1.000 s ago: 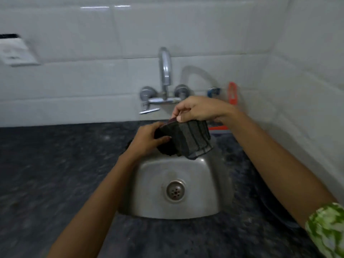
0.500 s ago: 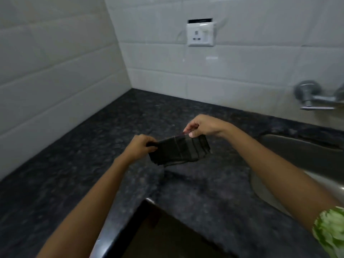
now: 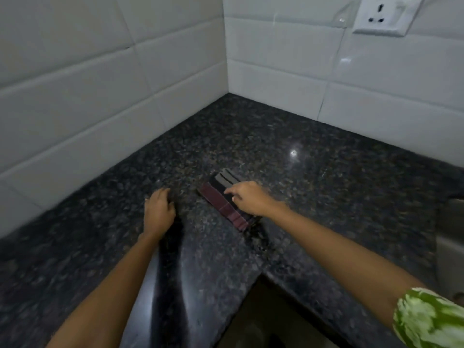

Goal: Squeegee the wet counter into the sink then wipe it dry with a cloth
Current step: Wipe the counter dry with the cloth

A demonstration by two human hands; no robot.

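A folded dark cloth (image 3: 221, 198) with a maroon stripe lies flat on the black speckled granite counter (image 3: 313, 177) near the inner corner. My right hand (image 3: 248, 200) presses down on its right part, fingers spread over it. About a hand's width left of the cloth, my left hand (image 3: 158, 209) rests on the bare counter with its fingers curled and nothing in it. Only a steel sliver of the sink (image 3: 450, 237) shows at the right edge. No squeegee is in view.
White tiled walls (image 3: 100, 96) meet in a corner behind the counter. A white wall socket (image 3: 381, 15) sits at the top right. The counter's front edge cuts inward at the bottom middle, with a dark gap (image 3: 271, 320) below.
The view swung left from the sink to the counter corner. The cloth, held up between both hands before, now lies on the counter under my right hand; my left hand let go.
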